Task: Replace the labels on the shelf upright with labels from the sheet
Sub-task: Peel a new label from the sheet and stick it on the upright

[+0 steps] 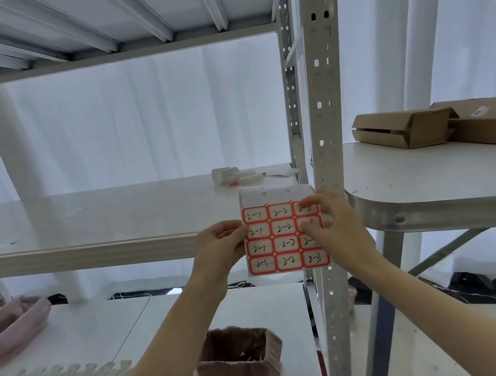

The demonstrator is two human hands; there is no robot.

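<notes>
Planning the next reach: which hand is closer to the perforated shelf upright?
Right. The right hand pinches at the right column of the label sheet, right beside the shelf upright; the left hand holds the sheet's left edge, farther from it.

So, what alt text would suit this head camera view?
A left hand and a right hand hold a sheet of red-bordered labels, handwritten 2-1 to 2-3, beside a metal shelf upright; the right fingers touch its right column.

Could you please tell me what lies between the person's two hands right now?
The label sheet: in the head view, the left hand pinches its left edge and the right hand touches its right column.
</notes>
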